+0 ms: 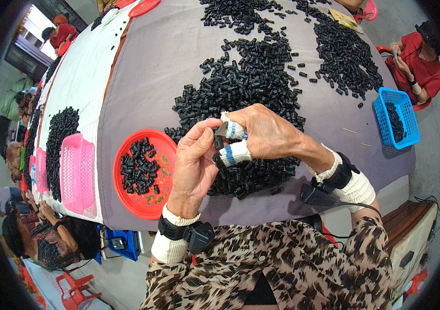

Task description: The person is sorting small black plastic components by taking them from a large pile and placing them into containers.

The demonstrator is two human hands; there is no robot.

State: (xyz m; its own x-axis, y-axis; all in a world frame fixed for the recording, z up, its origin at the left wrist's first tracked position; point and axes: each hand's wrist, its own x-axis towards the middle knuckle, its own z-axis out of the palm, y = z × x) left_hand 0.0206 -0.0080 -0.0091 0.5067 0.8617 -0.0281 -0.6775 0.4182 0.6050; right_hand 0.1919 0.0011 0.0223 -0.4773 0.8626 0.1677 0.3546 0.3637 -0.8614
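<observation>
Close in front of my body, both hands meet over a big pile of small black cylindrical pieces (240, 85). My left hand (191, 163) pinches one small black piece (218, 141) between thumb and fingers. My right hand (271, 132) has white cloth wraps with blue marks on its thumb and finger. It grips a small grey, blade-like tool (222, 129) whose tip lies against the black piece. The tool's other end is hidden in the fingers. Left of my left hand, a red round tray (122, 194) holds more black pieces and small coloured scraps.
Pink baskets (78, 173) stand on a white cloth at left. At right are a blue basket (398, 116) with black pieces and thin sticks (349, 130). A person in red (416, 67) sits at the far right edge; others work along the left.
</observation>
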